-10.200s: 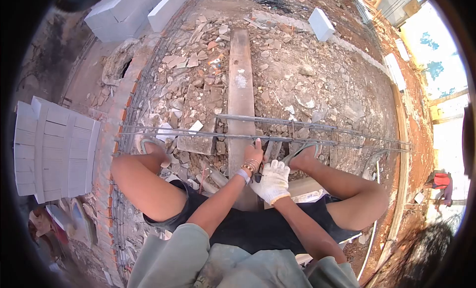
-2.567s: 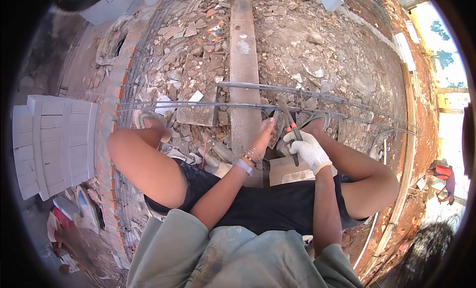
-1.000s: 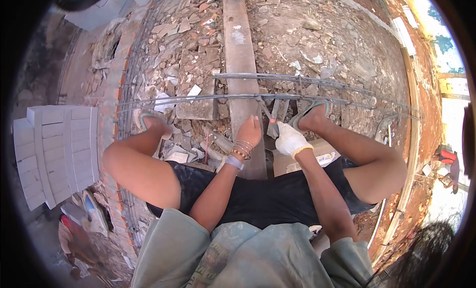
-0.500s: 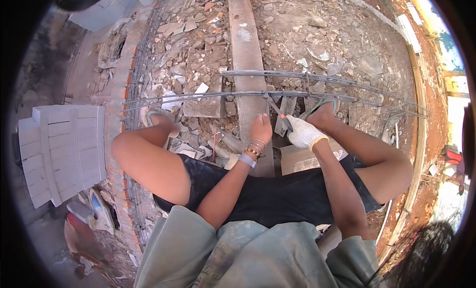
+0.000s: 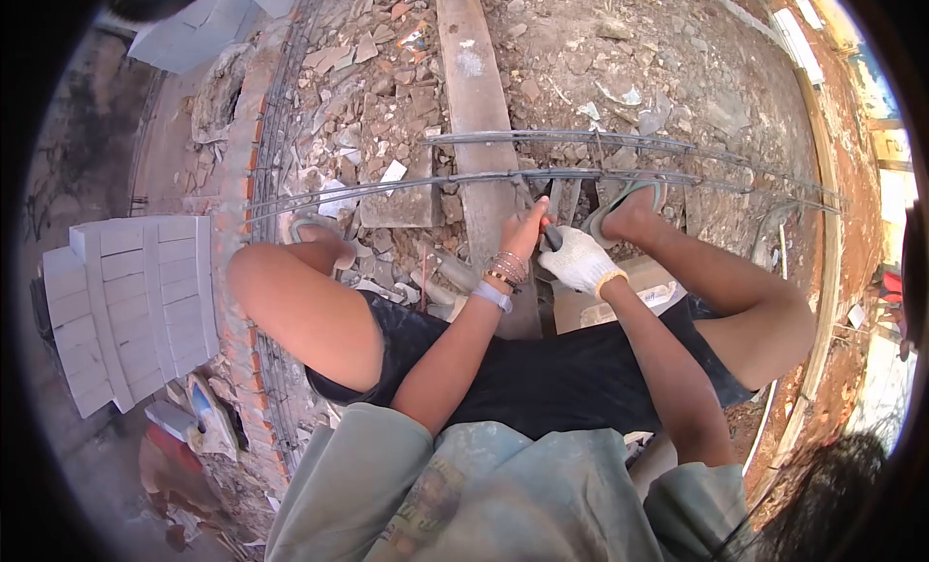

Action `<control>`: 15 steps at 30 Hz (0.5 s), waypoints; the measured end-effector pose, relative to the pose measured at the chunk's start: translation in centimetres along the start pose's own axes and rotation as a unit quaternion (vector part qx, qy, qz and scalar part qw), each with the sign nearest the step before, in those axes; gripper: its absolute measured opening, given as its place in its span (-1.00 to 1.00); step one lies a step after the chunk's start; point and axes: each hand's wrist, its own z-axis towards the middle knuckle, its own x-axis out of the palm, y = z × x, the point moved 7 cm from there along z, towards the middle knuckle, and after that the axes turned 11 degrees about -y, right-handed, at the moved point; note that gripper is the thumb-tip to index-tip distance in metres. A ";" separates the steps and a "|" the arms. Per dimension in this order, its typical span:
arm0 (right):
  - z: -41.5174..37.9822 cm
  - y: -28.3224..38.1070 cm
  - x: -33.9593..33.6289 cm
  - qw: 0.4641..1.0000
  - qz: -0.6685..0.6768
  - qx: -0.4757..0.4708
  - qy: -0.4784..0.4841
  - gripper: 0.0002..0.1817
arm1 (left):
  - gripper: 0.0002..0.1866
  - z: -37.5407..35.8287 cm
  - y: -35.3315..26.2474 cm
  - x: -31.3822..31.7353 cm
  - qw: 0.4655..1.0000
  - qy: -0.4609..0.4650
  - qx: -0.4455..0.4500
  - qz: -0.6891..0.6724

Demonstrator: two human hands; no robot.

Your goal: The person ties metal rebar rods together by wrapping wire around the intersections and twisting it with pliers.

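My right hand (image 5: pixel 579 261), in a white knit glove, is closed around the dark and orange grip of pincers (image 5: pixel 552 235). The slim metal end points up toward the nearer bundle of steel bars (image 5: pixel 464 178), and its tip is hard to make out. My bare left hand (image 5: pixel 523 231), with bracelets and a pale band at the wrist, is closed right beside the grip. Whatever lies between its fingers is hidden. Both hands are low between my knees, over a long board (image 5: pixel 474 88) that runs under the bars.
A second steel bar bundle (image 5: pixel 523 136) crosses farther out. Broken rubble (image 5: pixel 387 107) covers the ground around the board. On the left stand a low brick edge (image 5: pixel 254 369) and stacked grey blocks (image 5: pixel 135 310). A timber rail (image 5: pixel 827 262) runs along the right.
My left hand has moved up and right to the pincers' grip. My right hand has shifted slightly left, and less of the tool's metal shows.
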 end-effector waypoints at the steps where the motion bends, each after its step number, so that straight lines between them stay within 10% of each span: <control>1: -0.1 0.1 -0.6 0.997 -0.004 -0.048 -0.060 -0.47 | -0.56 0.4 -0.2 0.1 1.000 -0.018 -0.008 0.022; 6: 0.4 -0.5 -1.0 0.991 0.032 -0.130 -0.019 -0.52 | -0.64 1.6 1.1 2.9 0.977 -0.095 -0.051 -0.187; 15: 4.7 -4.8 -0.4 0.965 0.007 -0.255 0.061 -0.51 | -0.71 2.7 2.6 4.7 0.941 -0.295 -0.022 -0.162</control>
